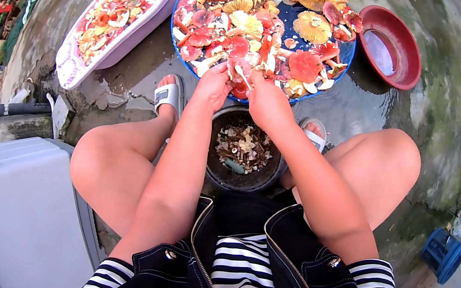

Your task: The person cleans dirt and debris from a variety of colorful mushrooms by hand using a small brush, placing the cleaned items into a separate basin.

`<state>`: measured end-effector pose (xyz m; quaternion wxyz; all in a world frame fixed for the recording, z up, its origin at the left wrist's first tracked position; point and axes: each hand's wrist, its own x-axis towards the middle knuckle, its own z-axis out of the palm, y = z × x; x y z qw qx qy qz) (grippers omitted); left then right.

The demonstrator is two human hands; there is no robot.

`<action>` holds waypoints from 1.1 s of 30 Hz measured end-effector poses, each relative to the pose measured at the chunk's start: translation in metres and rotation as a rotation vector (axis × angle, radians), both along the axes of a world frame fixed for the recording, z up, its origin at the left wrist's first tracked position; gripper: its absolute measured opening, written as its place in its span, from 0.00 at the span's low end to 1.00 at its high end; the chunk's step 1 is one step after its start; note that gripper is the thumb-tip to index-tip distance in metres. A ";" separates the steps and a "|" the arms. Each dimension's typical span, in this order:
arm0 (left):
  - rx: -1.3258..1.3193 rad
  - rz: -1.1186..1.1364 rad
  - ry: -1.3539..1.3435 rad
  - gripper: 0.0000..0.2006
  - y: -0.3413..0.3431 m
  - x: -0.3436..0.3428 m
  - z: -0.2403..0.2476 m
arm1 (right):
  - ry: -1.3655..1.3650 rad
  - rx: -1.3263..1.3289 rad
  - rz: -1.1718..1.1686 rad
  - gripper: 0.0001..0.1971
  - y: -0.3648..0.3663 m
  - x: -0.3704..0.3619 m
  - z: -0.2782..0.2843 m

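Note:
Just above the near rim of a wide blue tray (pixel 346 67), my two hands meet at one red-capped mushroom (pixel 236 67) with a pale stem. My left hand (pixel 214 86) is closed on its cap side. The fingers of my right hand (pixel 268 103) are closed at the stem; whether they also hold a small tool is hidden. Many red and yellow mushrooms fill the tray, among them a broad red cap (pixel 305 66) and a yellow one showing its gills (pixel 312 27). Under my forearms stands a black bucket (pixel 237 184) holding brown and pale scraps (pixel 245 146).
On the left lies a long pink tub (pixel 132 41) full of red and yellow mushroom pieces. A dark red basin (pixel 411 67) with some liquid is at the right of the tray. A grey-white box (pixel 18 212) stands lower left, a blue plastic container (pixel 443 256) at right. The concrete floor looks wet.

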<state>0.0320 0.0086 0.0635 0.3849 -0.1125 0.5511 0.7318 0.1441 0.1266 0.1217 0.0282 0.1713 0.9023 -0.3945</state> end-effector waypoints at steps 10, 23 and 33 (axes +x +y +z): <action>-0.016 -0.039 0.035 0.14 -0.004 -0.004 -0.005 | -0.002 0.004 0.061 0.19 -0.002 0.000 0.002; -0.009 -0.028 0.064 0.13 -0.003 -0.006 0.001 | 0.060 -0.006 0.031 0.12 0.007 -0.004 0.001; -0.199 0.171 0.176 0.16 -0.036 -0.038 0.003 | 0.038 -0.026 -0.086 0.14 0.017 -0.012 -0.012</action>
